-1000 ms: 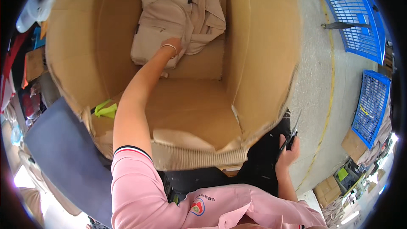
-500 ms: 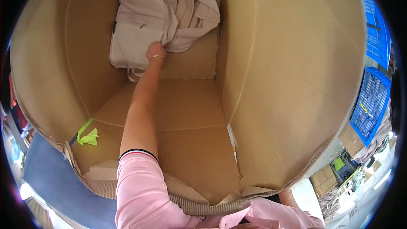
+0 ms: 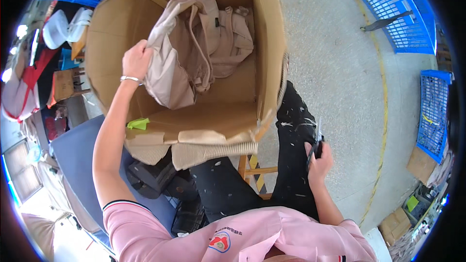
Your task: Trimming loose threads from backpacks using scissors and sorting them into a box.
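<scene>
My left hand (image 3: 137,61) grips a beige bag (image 3: 180,53) by its upper edge and holds it lifted inside a large open cardboard box (image 3: 268,43). The bag hangs with its straps and a second pale piece (image 3: 236,41) behind it. My right hand (image 3: 318,157) rests beside my right knee and is closed on a small dark pair of scissors (image 3: 316,141) that points upward. My legs in dark, paint-flecked trousers (image 3: 291,150) are under the box's near edge.
Blue plastic crates (image 3: 395,14) stand on the concrete floor at the right, another crate (image 3: 432,111) lower down. A wooden stool (image 3: 255,172) shows between my legs. A grey-blue surface (image 3: 75,153) and cluttered goods lie at the left. A yellow-green tag (image 3: 138,124) sticks to the box flap.
My left hand has drawn the beige bag up from the box bottom toward the left wall. My view has pulled back from the box, so the right hand and floor show again.
</scene>
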A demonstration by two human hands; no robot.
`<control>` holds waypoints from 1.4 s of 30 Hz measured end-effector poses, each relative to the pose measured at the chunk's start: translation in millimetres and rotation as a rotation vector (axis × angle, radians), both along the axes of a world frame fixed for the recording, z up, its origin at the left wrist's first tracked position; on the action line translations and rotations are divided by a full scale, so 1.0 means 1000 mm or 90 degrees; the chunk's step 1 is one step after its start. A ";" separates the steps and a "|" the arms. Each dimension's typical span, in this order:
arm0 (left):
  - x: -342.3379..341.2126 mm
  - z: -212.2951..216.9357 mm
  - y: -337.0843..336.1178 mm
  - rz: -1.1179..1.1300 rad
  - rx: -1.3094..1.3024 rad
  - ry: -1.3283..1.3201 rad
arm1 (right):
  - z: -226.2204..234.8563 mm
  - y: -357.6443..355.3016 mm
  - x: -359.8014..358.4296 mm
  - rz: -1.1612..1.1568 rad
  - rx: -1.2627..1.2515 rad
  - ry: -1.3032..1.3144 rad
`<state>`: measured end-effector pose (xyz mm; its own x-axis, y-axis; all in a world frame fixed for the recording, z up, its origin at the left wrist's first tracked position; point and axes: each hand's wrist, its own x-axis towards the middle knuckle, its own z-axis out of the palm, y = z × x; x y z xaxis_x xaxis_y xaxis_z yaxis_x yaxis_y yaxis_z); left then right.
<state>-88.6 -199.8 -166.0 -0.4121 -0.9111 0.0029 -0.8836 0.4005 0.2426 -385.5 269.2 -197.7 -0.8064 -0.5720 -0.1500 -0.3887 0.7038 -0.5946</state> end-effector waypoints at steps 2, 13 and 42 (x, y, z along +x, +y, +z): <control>-0.012 0.080 0.042 -0.027 -0.010 0.089 | -0.003 0.003 0.001 -0.008 -0.026 -0.012; 0.012 0.245 0.315 -0.370 -0.145 0.168 | -0.017 0.047 -0.020 -0.141 -0.303 -0.528; -0.017 0.116 0.340 0.107 -0.279 0.459 | 0.076 0.073 0.013 0.077 -0.393 -0.702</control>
<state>-105.7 140.0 -50.4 -0.0340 -0.8155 0.5777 -0.6289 0.4667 0.6218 -372.4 342.0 -121.6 -0.3623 -0.8469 -0.3893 0.4777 0.1899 -0.8577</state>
